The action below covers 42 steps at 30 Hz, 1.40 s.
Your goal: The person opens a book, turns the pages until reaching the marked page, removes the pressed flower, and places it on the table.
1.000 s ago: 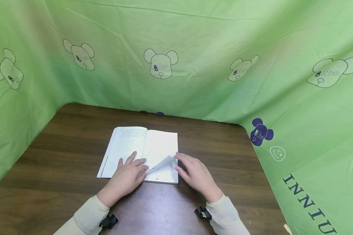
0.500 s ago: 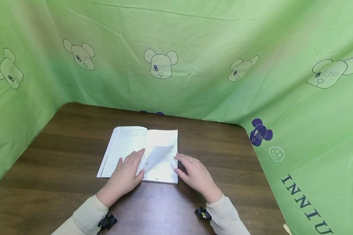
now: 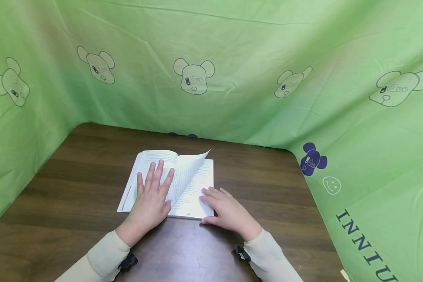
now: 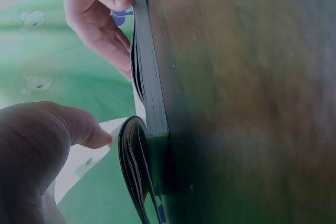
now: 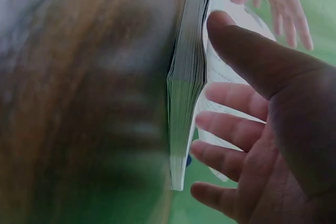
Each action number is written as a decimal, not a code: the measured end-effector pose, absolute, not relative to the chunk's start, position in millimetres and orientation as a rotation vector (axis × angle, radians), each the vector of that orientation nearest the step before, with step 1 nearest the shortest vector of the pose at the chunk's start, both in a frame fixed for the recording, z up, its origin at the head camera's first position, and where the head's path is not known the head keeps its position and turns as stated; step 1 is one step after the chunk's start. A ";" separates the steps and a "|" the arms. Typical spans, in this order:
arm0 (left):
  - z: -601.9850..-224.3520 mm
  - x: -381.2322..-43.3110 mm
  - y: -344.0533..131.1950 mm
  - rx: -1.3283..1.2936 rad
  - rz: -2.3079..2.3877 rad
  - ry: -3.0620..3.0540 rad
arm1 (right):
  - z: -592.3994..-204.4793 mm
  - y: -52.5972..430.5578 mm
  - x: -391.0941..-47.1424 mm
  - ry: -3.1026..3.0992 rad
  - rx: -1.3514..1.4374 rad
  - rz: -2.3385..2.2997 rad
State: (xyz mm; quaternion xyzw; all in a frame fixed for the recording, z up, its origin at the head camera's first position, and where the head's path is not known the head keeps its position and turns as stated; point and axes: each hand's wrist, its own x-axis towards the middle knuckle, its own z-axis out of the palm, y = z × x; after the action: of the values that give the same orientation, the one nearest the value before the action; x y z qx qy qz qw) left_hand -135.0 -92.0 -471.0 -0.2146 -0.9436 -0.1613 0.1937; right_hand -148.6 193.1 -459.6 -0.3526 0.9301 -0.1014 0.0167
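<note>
An open paperback book lies on the table. One of its pages stands partly raised and curved, its far corner up in the air. My left hand rests on the left-hand side with fingers spread, its thumb close to the spine at the bottom of the raised page. At the lower right corner, my right hand has its fingers extended over the right-hand page, the thumb beside the bottom edge. The right wrist view shows the thick page block beside the right hand's fingertips, with nothing pinched.
The dark wooden table extends around the book. A green curtain printed with bear heads hangs behind it and along both sides. Each sleeve cuff carries a small black device, such as the right one.
A page has swung from the lower right, up and leftward over the book. My left hand has moved farther up the left page and spread its fingers; the right has shifted slightly inward.
</note>
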 end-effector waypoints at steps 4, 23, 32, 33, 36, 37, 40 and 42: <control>-468.5 -136.8 -93.4 -0.666 -0.327 -2.639 | -459.8 191.7 -148.2 2.853 -1.052 -0.275; -462.6 -139.1 -99.8 -0.757 -0.329 -2.931 | -452.5 195.4 -150.0 2.832 -1.102 -0.246; -460.9 -138.3 -102.6 -0.656 -0.390 -3.030 | -450.8 198.2 -151.1 2.829 -1.169 -0.250; -460.8 -138.2 -102.7 -0.641 -0.405 -3.045 | -450.5 198.7 -151.0 2.829 -1.171 -0.247; -460.1 -138.0 -103.2 -0.605 -0.432 -3.072 | -449.9 199.6 -150.7 2.830 -1.189 -0.232; -460.0 -138.0 -103.3 -0.597 -0.434 -3.076 | -449.6 199.8 -150.6 2.832 -1.199 -0.223; -459.9 -137.9 -103.9 -0.584 -0.422 -3.076 | -448.9 200.1 -150.1 2.834 -1.243 -0.197; -460.1 -138.0 -104.0 -0.582 -0.401 -3.070 | -448.0 200.1 -149.8 2.836 -1.281 -0.176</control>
State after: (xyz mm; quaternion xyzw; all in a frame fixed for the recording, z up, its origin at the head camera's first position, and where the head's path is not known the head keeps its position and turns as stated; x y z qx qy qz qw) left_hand -138.0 -104.0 -460.1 -0.1847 -0.9745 -0.1274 -0.0043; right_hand -149.8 200.1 -448.0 -0.4110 0.9098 -0.0566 0.0124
